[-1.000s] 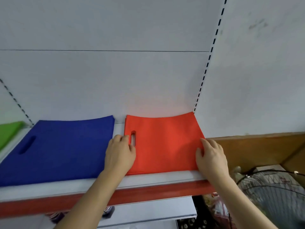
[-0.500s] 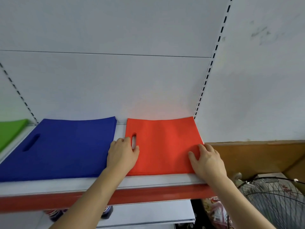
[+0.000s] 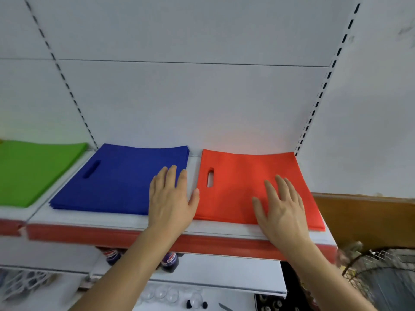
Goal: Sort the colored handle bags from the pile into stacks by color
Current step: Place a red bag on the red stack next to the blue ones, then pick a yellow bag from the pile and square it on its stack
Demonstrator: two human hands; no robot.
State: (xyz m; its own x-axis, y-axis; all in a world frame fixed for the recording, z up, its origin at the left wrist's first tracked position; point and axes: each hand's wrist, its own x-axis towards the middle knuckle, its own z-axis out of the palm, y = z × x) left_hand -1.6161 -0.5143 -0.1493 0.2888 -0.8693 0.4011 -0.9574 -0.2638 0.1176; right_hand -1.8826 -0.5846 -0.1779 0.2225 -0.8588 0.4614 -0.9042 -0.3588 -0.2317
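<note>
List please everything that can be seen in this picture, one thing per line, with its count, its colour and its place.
orange bag stack: one stack, orange, right end of the shelf, handle slot on its left side
blue bag stack: one stack, dark blue, middle of the shelf, left of the orange one
green bag stack: one stack, green, far left, cut by the picture edge
shelf: one, white with a red front strip, under all three stacks
bottles: two, dark, below the shelf
wire fan guard: one, dark, lower right
left hand: one, fingers straight, over the blue stack's right edge and the gap
right hand: one, fingers spread flat over the orange stack
</note>
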